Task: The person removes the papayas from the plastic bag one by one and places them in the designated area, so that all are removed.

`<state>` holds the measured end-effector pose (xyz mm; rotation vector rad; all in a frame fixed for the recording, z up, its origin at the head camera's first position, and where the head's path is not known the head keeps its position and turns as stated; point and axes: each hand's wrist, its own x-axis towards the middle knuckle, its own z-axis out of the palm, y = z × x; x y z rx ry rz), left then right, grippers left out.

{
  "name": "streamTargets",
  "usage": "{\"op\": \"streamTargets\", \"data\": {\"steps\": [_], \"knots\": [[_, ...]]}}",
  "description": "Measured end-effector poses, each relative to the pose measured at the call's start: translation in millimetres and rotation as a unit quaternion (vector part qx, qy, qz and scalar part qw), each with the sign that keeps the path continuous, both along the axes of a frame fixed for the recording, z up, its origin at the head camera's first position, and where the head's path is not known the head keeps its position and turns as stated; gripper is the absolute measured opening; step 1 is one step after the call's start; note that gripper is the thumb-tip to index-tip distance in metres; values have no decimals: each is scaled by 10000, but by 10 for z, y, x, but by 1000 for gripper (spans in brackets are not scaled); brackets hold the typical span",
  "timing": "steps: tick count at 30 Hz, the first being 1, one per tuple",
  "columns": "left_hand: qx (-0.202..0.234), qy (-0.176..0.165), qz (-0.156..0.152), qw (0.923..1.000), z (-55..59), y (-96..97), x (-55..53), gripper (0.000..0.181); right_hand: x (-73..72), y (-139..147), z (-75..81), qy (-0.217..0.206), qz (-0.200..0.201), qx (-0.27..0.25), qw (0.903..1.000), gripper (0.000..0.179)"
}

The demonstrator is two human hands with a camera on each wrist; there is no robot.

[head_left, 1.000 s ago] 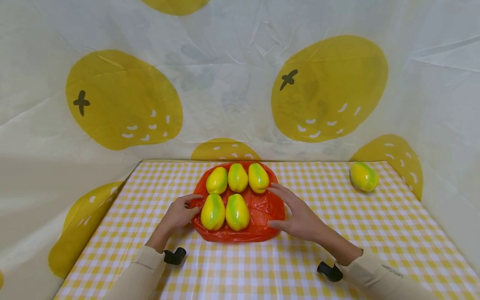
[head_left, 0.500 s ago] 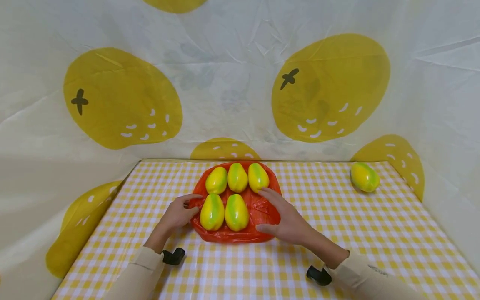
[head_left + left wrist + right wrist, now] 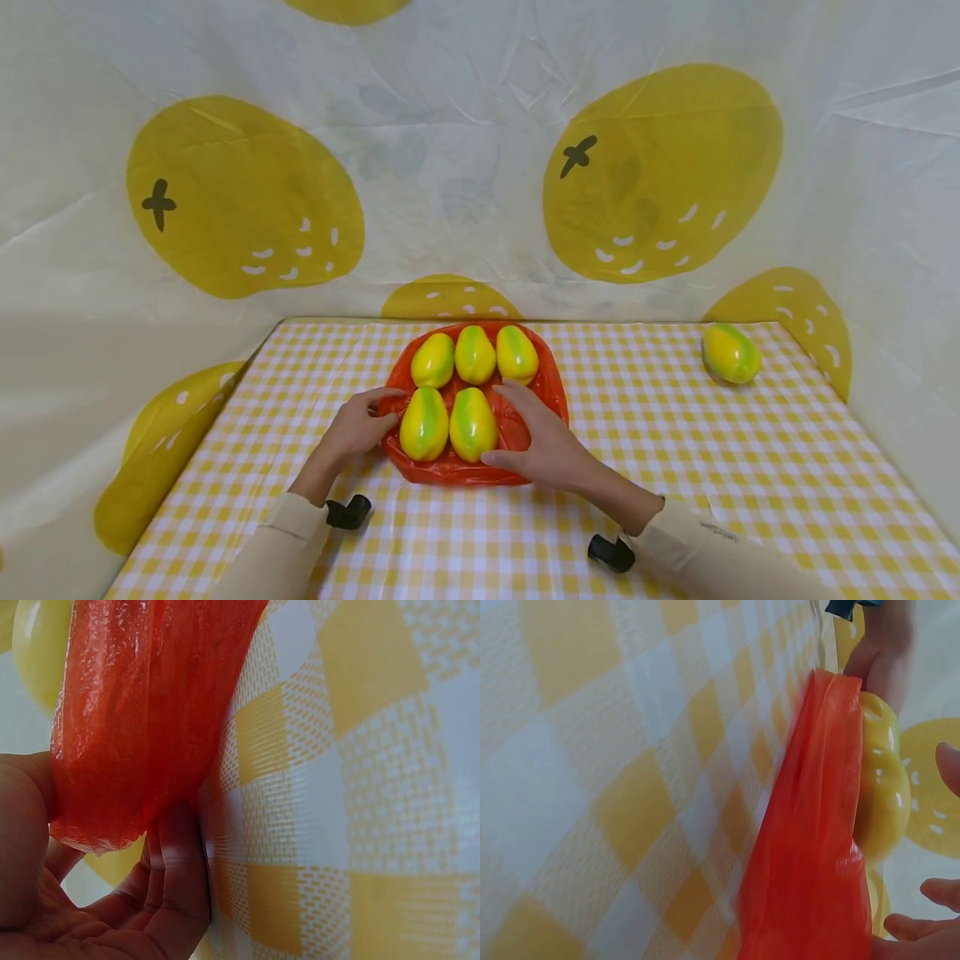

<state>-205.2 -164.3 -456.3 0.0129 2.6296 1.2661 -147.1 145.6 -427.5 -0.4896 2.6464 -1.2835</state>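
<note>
A red plastic-wrapped tray (image 3: pixel 517 437) at the far middle of the table bears several yellow-green papayas, three behind and two in front. My left hand (image 3: pixel 362 423) holds its left rim; in the left wrist view the thumb lies over the red plastic (image 3: pixel 150 712) and the fingers lie beneath. Over the tray's right part, my right hand (image 3: pixel 546 442) reaches with thumb and fingers spread. Its thumb tip is right at the lower side of the front right papaya (image 3: pixel 474 425), and its fingertips are just below the back right papaya (image 3: pixel 517 354).
Another papaya (image 3: pixel 732 353) lies alone near the table's far right corner. A yellow-and-white checked cloth (image 3: pixel 465 542) covers the table. Behind it hangs a pale curtain (image 3: pixel 450 167) printed with big yellow fruit.
My right hand has moved left from the tray's right rim to beside the front right papaya. My left hand has stayed at the left rim, and the papayas lie as before.
</note>
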Motion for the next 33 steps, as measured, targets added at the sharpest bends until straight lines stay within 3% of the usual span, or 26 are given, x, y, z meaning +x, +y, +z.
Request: {"op": "streamTargets", "data": {"steps": [15, 22, 33], "knots": [[14, -14, -4, 10000, -1, 7, -3, 41, -4, -287, -92, -102, -45, 14, 9999, 100], [-6, 7, -29, 10000, 5, 8, -5, 41, -15, -385, -104, -236, -101, 268, 9993, 99], [40, -11, -12, 10000, 6, 13, -5, 41, -78, -468, -172, -95, -204, 538, 9983, 101]]}}
